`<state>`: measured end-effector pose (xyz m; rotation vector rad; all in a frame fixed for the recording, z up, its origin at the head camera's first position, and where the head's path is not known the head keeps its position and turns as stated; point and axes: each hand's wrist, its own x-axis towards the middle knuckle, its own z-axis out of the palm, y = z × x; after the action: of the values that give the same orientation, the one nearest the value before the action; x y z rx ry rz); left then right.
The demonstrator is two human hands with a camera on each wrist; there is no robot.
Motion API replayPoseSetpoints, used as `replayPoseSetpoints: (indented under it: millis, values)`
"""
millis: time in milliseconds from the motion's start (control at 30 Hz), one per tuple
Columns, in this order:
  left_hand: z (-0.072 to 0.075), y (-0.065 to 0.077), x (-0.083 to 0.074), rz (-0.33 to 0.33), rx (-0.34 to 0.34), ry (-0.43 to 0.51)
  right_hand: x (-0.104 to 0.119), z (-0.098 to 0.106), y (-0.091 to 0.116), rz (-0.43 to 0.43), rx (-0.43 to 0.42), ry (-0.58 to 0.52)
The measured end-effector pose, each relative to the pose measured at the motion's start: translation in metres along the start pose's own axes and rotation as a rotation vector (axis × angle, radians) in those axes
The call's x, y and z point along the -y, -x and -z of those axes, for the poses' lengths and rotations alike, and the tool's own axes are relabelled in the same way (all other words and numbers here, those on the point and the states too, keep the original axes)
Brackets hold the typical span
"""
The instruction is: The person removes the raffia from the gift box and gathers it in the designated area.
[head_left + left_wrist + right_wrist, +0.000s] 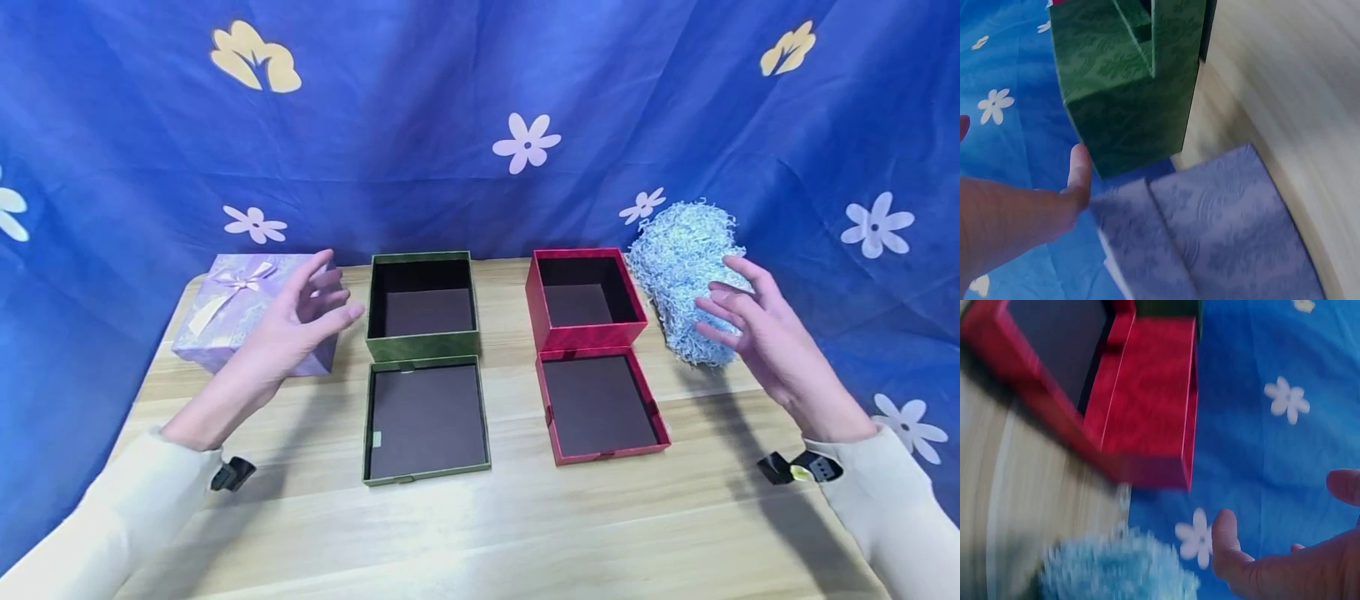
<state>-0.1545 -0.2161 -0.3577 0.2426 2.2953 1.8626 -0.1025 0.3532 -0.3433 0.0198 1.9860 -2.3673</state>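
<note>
My left hand (pixel 288 329) hovers over the right side of a lavender gift box (pixel 225 312) with a ribbon bow, fingers loosely bent and nothing between them. In the left wrist view its thumb (pixel 1080 172) overlaps the blue backdrop beside a green box (pixel 1129 94). At the right, my right hand (pixel 772 346) hangs in front of a heap of light blue shredded paper (pixel 686 279), its fingers spread and holding nothing. That shredded paper (pixel 1119 572) shows low in the right wrist view, beyond it a red box (pixel 1147 394).
Mid-table, the green box (pixel 423 347) stands without its contents showing beyond a dark floor, with its upturned lid (pixel 427 421) before it. The red box (pixel 592 337) has its upturned lid (pixel 603 404) in front. A blue flowered cloth (pixel 420 125) hangs behind the wooden table (pixel 525 533).
</note>
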Motion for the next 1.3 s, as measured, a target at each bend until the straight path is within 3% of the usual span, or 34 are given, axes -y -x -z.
replayPoseSetpoints:
  millis: [167,533,867,1033,1300]
  values:
    - [0.013,0.009,0.000,-0.051,-0.039,0.165,0.000,-0.035,0.003,-0.039,0.060,0.022]
    - [0.052,0.029,0.008,-0.141,-0.093,0.315,-0.012,-0.115,-0.011,-0.059,0.146,0.077]
    - [0.088,0.045,0.019,-0.103,-0.196,0.280,-0.029,-0.182,-0.036,-0.067,0.218,0.059]
    - [0.107,0.046,0.027,-0.118,-0.239,0.274,-0.041,-0.217,-0.045,-0.093,0.252,0.014]
    - [0.135,0.043,0.043,-0.060,-0.360,0.217,-0.058,-0.277,-0.056,-0.105,0.334,-0.026]
